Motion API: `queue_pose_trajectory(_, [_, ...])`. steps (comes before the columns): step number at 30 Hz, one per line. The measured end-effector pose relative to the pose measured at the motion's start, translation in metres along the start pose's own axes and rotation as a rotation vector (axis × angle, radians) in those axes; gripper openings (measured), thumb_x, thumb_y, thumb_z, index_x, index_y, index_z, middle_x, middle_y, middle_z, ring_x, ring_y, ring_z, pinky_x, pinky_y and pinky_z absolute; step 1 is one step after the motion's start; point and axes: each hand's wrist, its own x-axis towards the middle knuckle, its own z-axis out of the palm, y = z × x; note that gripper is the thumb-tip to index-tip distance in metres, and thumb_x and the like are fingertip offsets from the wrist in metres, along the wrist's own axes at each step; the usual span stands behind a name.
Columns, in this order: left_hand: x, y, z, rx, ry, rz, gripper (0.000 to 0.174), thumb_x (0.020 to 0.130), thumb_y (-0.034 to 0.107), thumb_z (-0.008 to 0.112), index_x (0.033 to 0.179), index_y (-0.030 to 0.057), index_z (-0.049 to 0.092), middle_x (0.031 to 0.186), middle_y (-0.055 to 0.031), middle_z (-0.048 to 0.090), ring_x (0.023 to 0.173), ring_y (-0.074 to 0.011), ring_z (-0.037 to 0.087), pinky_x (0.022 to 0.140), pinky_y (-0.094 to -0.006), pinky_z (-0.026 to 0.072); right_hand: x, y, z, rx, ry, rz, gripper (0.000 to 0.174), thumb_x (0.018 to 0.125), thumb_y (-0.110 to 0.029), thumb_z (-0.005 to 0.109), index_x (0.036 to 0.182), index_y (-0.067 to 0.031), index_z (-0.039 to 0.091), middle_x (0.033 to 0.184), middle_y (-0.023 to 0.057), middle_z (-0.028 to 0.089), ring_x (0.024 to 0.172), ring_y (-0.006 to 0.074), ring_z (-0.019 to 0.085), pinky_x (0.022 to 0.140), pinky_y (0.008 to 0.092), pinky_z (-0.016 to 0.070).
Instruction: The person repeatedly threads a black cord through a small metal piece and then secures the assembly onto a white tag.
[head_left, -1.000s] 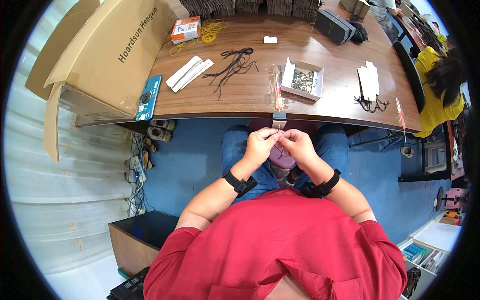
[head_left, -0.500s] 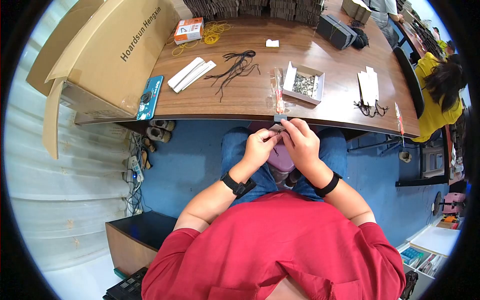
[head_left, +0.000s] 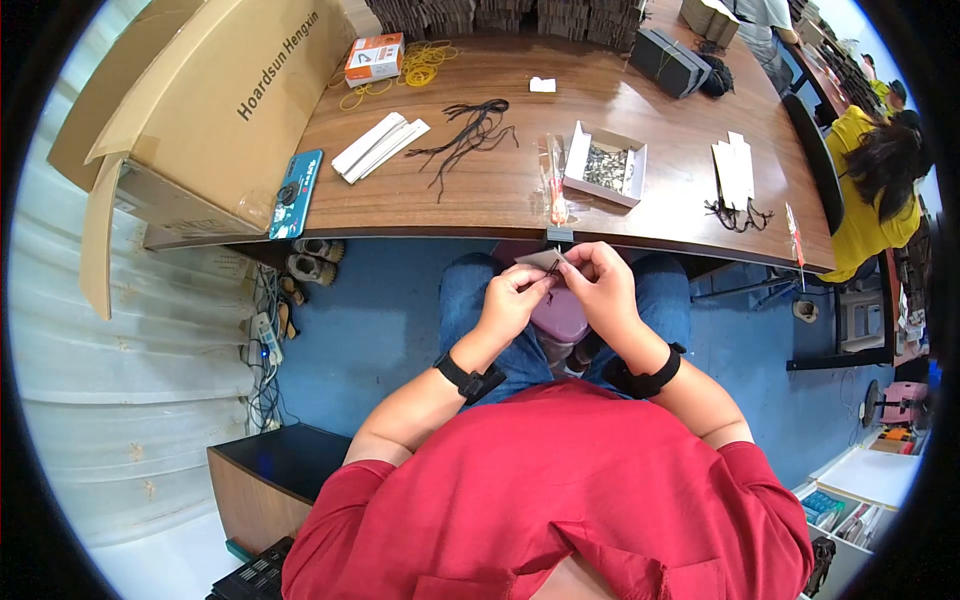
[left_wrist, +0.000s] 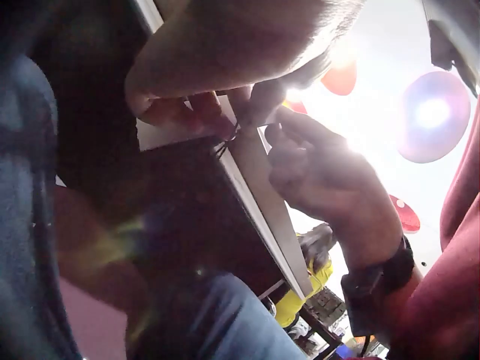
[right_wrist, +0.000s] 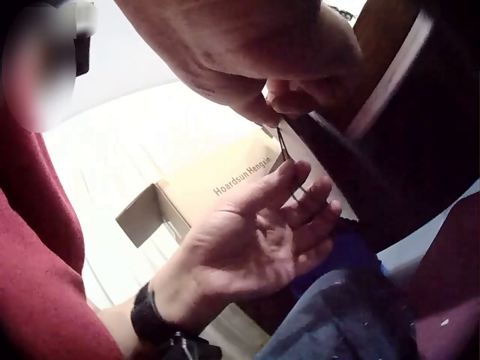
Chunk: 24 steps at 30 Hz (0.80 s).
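A small pale card (head_left: pixel 540 260) with a thin black cord (right_wrist: pixel 283 144) at its edge is held between both hands, just below the table's front edge. My left hand (head_left: pixel 510 302) pinches the cord between thumb and forefinger, its other fingers loosely bent beside the card. My right hand (head_left: pixel 605 288) grips the card's near corner, where the cord meets it, with thumb and fingertips. In the left wrist view, the card (left_wrist: pixel 169 135) shows beneath the left fingers, with loose cord ends hanging. The right fingertips partly hide the cord's upper end.
On the table (head_left: pixel 400 215) lie black cords (head_left: pixel 470 135), white strips (head_left: pixel 380 148), an open box of small metal pieces (head_left: pixel 605 165) and corded white tags (head_left: pixel 735 175). A large carton (head_left: pixel 215 130) stands left. Another person in yellow (head_left: pixel 875 190) sits at right.
My right hand lifted off with fingers extended, then came back to grip the card. The card has tilted and shows more, left of the right fingers. The left hand keeps its pinch.
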Motion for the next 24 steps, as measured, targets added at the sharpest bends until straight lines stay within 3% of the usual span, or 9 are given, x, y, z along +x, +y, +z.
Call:
queue_pose_trajectory(4, [-0.012,-0.003,-0.004,-0.225,-0.047,-0.241,0.012,0.087,0.005,0.06,0.095,-0.0025,0.066,0.089,-0.0033,0.065,0.082,-0.0096,0.058,0.076,-0.0229,0.0459,-0.004,-0.003,0.0,-0.195,-0.024,-0.336,0.013,0.072,-0.003,0.069,0.079,-0.0039,0.059,0.075,0.0064,0.057,0.057,0.0151,0.056,0.051,0.0272,0.0453])
queue_pose_trajectory(6, [-0.016,-0.004,-0.006,-0.277,-0.076,-0.241,0.015,0.088,0.008,0.06,0.097,-0.0026,0.065,0.088,-0.003,0.066,0.079,-0.0092,0.058,0.074,-0.0223,0.0463,-0.008,0.001,-0.002,-0.36,-0.112,-0.574,0.012,0.072,-0.005,0.069,0.079,-0.004,0.059,0.075,0.0065,0.057,0.06,0.0155,0.059,0.051,0.0278,0.0463])
queue_pose_trajectory(7, [-0.017,-0.009,-0.009,-0.263,-0.097,-0.248,0.015,0.088,0.008,0.06,0.097,-0.0025,0.065,0.088,-0.0033,0.066,0.078,-0.0095,0.059,0.074,-0.0225,0.0465,-0.012,0.0,-0.003,-0.393,-0.183,-0.508,0.014,0.072,-0.008,0.07,0.083,-0.0047,0.061,0.076,0.0076,0.059,0.062,0.0173,0.061,0.053,0.0285,0.0479])
queue_pose_trajectory(10, [-0.02,-0.007,-0.01,-0.269,-0.121,-0.282,0.015,0.088,0.01,0.06,0.096,-0.0022,0.065,0.085,-0.0042,0.065,0.075,-0.0107,0.059,0.071,-0.0234,0.0472,-0.012,0.018,0.0,-0.061,-0.131,-0.208,0.02,0.073,-0.009,0.072,0.091,-0.0046,0.064,0.076,0.0064,0.062,0.061,0.0149,0.06,0.053,0.0277,0.0477])
queue_pose_trajectory(12, [-0.021,-0.005,-0.009,-0.264,-0.125,-0.297,0.015,0.089,0.01,0.059,0.096,-0.0018,0.065,0.083,-0.0045,0.065,0.073,-0.0114,0.06,0.069,-0.024,0.0476,-0.003,0.012,-0.001,0.273,-0.15,0.225,0.019,0.079,-0.009,0.07,0.094,0.0004,0.064,0.078,0.003,0.064,0.061,0.0068,0.054,0.051,0.0225,0.0445])
queue_pose_trajectory(17, [-0.026,0.0,-0.012,-0.252,-0.143,-0.329,0.016,0.089,0.012,0.058,0.096,-0.0011,0.064,0.077,-0.0046,0.064,0.07,-0.0125,0.061,0.067,-0.0241,0.0481,0.002,0.015,-0.003,0.567,-0.17,0.468,0.008,0.083,-0.01,0.063,0.089,-0.0042,0.063,0.075,0.0031,0.061,0.053,0.0058,0.048,0.044,0.0206,0.0358])
queue_pose_trajectory(20, [-0.029,0.005,-0.022,-0.245,-0.132,-0.385,0.016,0.089,0.014,0.059,0.094,-0.0006,0.064,0.075,-0.0048,0.064,0.07,-0.0134,0.062,0.065,-0.0238,0.0486,0.003,0.018,-0.007,1.038,-0.193,0.634,0.006,0.086,-0.011,0.056,0.084,-0.0061,0.058,0.079,0.004,0.06,0.05,0.0077,0.043,0.043,0.0214,0.0312])
queue_pose_trajectory(21, [-0.03,0.008,-0.027,-0.253,-0.141,-0.405,0.016,0.089,0.015,0.059,0.092,0.0,0.063,0.073,-0.0055,0.064,0.069,-0.0143,0.062,0.064,-0.0237,0.049,0.005,0.021,-0.008,1.201,-0.24,0.783,0.01,0.087,-0.015,0.053,0.082,-0.0068,0.056,0.085,0.006,0.06,0.049,0.0099,0.041,0.043,0.0228,0.0295])
queue_pose_trajectory(24, [-0.03,0.021,-0.038,-0.293,-0.138,-0.538,0.016,0.088,0.018,0.06,0.089,0.0018,0.063,0.072,-0.006,0.063,0.067,-0.0147,0.063,0.058,-0.0233,0.0484,0.007,0.027,-0.013,1.682,-0.524,0.953,0.014,0.086,-0.019,0.052,0.085,-0.0058,0.058,0.084,0.0065,0.059,0.052,0.0108,0.041,0.048,0.0228,0.0353])
